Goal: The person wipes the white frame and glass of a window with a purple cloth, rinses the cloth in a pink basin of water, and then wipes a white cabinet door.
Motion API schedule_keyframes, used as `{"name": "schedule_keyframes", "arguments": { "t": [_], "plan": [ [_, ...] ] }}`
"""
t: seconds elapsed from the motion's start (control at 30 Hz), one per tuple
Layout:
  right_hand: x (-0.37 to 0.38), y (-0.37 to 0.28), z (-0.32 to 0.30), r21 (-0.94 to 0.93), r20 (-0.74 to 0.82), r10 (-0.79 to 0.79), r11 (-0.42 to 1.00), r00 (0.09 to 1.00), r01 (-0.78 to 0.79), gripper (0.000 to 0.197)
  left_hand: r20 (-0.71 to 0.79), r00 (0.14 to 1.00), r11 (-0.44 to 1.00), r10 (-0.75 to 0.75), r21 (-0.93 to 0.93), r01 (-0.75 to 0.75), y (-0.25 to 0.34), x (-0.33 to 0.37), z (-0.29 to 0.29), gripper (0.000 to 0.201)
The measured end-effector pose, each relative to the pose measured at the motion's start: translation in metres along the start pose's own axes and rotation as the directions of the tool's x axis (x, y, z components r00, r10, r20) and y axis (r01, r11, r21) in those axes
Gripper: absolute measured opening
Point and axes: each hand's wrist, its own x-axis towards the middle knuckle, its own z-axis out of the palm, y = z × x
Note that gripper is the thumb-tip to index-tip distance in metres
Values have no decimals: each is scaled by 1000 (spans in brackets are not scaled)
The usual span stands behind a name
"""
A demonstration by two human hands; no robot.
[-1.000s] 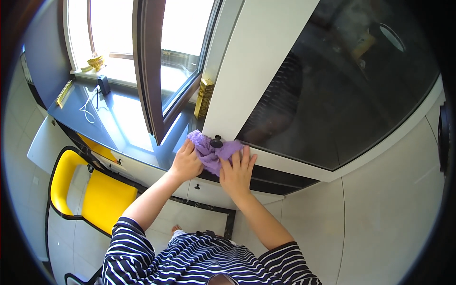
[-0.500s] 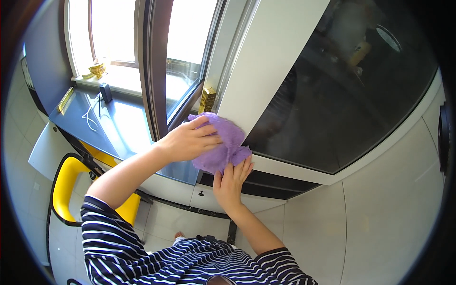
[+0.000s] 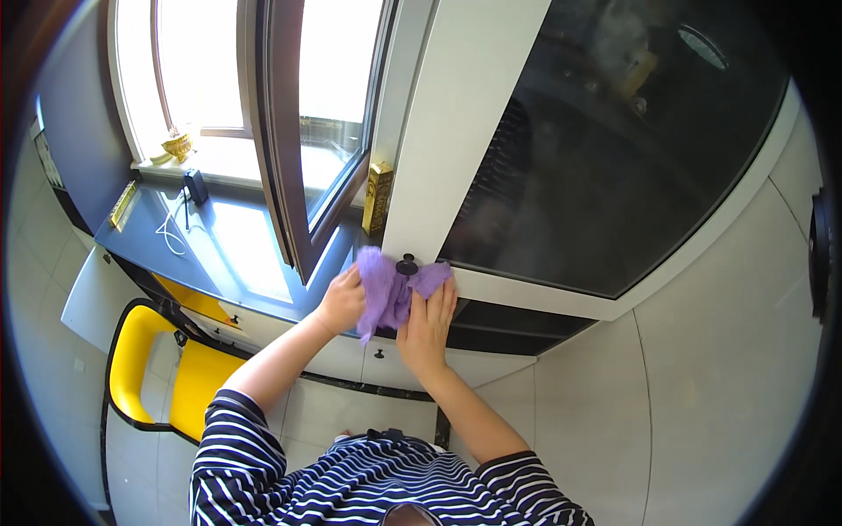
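A fluffy purple cleaning cloth (image 3: 383,294) hangs bunched at the lower corner of a white-framed cabinet door (image 3: 425,202) with a dark glass pane. Between its two raised parts a round black knob (image 3: 406,265) on the door frame shows. My left hand (image 3: 342,301) is closed on the cloth's left edge. Just below the knob, my right hand (image 3: 426,329) grips the cloth's right part, its fingers stretched upward along it near the door. Cloth hides some of the fingertips.
An open brown-framed window sash (image 3: 285,149) juts over the blue-grey desk top (image 3: 158,223). A gold box (image 3: 377,197) stands beside the cabinet. On the left are a black device (image 3: 195,186) with a white cable, a gold bowl (image 3: 178,146), and a yellow chair (image 3: 197,386).
My left hand has moved down and left, off the top of the cloth to its edge. The spread cloth is now bunched lower, and the black knob has come into sight.
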Motion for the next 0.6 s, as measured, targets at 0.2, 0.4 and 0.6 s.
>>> {"name": "schedule_keyframes", "arguments": {
  "t": [0.2,0.4,0.6],
  "plan": [
    [3,-3,-30,321,-80,167,938,983,-133,47,-15,926,906,-376,-215,365,74,-14,-24,36],
    [72,17,-66,-6,53,-313,950,948,314,44,-32,832,791,-554,-332,514,134,7,-3,48],
    [109,33,-70,-335,306,-673,585,673,738,44,-74,601,537,-796,-545,644,139,2,21,36]
  ]
}}
